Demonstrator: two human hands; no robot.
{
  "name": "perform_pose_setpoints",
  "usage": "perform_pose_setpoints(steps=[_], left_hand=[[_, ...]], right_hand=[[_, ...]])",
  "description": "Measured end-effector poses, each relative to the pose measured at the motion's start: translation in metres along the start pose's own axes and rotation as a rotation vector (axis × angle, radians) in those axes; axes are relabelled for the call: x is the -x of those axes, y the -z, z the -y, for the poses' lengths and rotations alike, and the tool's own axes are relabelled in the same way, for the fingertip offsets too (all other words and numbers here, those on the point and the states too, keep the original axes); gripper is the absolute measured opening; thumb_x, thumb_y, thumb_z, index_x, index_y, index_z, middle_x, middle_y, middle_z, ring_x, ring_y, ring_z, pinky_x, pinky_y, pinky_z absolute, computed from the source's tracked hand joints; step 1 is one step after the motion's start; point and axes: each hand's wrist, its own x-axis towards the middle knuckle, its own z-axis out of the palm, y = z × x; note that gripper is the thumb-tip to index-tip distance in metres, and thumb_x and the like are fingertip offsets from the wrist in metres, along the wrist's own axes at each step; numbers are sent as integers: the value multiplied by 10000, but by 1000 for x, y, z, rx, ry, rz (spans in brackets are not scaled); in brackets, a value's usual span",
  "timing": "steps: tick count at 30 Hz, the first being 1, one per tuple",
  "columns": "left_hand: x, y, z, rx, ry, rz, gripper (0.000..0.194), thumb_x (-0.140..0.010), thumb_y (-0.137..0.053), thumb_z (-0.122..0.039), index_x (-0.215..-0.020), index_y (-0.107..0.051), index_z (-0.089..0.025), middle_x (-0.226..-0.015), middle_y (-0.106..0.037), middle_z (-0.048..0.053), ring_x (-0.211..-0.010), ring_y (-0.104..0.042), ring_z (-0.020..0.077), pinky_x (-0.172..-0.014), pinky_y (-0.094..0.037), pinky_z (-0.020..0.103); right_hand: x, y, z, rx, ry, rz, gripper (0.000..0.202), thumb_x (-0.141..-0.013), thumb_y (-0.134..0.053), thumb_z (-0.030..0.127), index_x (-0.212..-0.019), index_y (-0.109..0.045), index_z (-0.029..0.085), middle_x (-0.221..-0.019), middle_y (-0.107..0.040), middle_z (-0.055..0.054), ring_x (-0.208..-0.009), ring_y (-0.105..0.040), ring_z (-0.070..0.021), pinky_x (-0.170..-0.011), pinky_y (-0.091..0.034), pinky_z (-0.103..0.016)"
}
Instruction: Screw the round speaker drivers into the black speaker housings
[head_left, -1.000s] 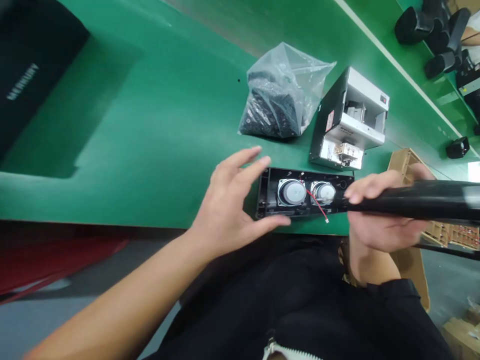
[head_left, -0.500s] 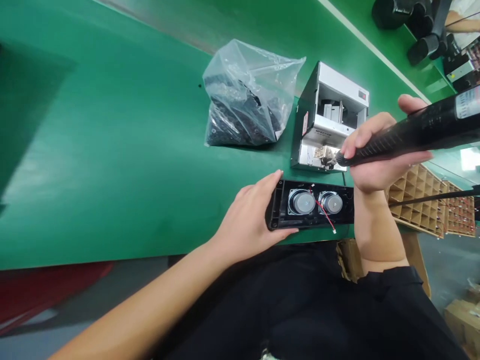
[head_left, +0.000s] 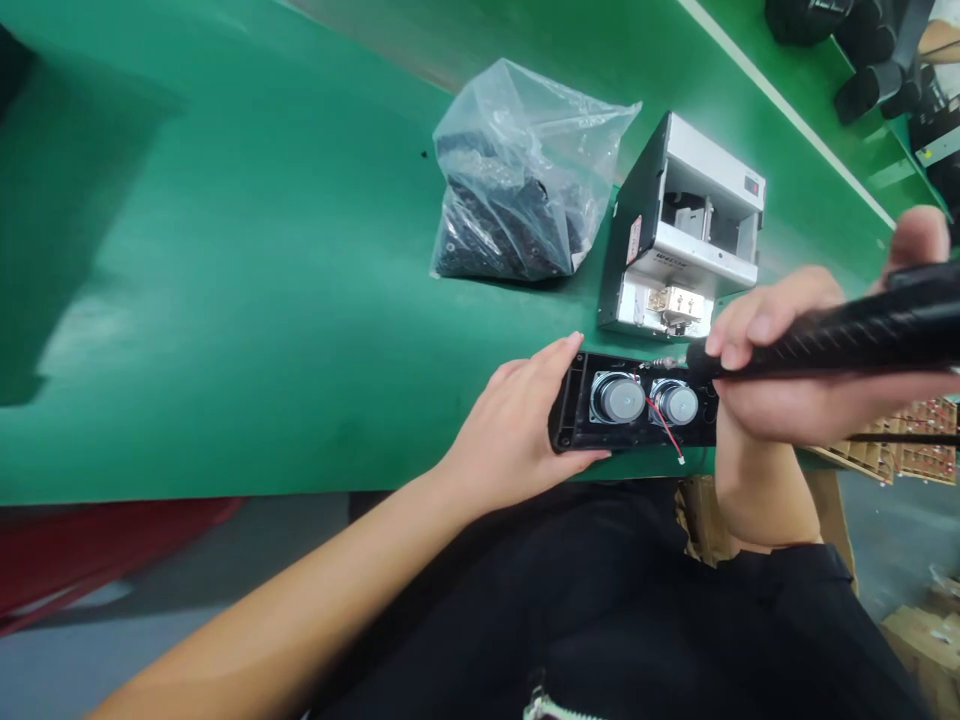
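My left hand (head_left: 517, 425) grips the left end of a black speaker housing (head_left: 581, 430) near the table's front edge, thumb on the near side and fingers on the far side. Two round speaker drivers (head_left: 622, 400) sit in the housing, and a red and black wire (head_left: 664, 420) with a small white plug lies across it. My right hand (head_left: 795, 350) is wrapped round a black electric screwdriver (head_left: 840, 335), held nearly level. Its bit (head_left: 664, 363) points left over the housing's far edge, close to the drivers. Whether the tip touches is too small to tell.
Behind the housing stands a silver and black screw feeder (head_left: 686, 235). Left of that lies a clear plastic bag (head_left: 525, 190) of black parts. Divided cardboard trays (head_left: 862, 460) are at the right, below my right hand. A person's arm shows at the top right.
My right hand has brought the screwdriver from the front of the screw feeder down to the housing. My left hand keeps its hold. The whole view has shifted slightly.
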Motion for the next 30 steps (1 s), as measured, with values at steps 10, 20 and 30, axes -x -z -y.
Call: perform_pose_setpoints(steps=[10,20,30], left_hand=[[-1,-3,1,69,-2,-7,1320,-1021,-879,-771,-1972,-156,-208,-1901,-565,309,-1730,-624,510,-1359,-569,661],[0,-6,-2,77,-33,-53,1350,-997,-933,-743,-1970,-183,-183,-1867,-595,330,-1691,-662,510,-1343,-580,653],[-2,-7,-4,100,-29,-67,1353,-989,-935,-763,-1965,-214,-166,-1851,-607,342,-1697,-654,524,-1343,-572,663]], right_hand=[[24,-33,-61,-3,223,33,729,-1143,-361,920,-1360,-800,380,-617,-530,68,-329,-390,-117,-333,-381,-251],[35,-28,-83,121,138,63,766,-1088,-394,981,-1547,-627,414,-641,-490,97,-323,-354,-138,-326,-336,-299],[37,-27,-90,114,155,59,730,-1114,-290,943,-1509,-669,460,-617,-523,94,-309,-350,-155,-318,-348,-321]])
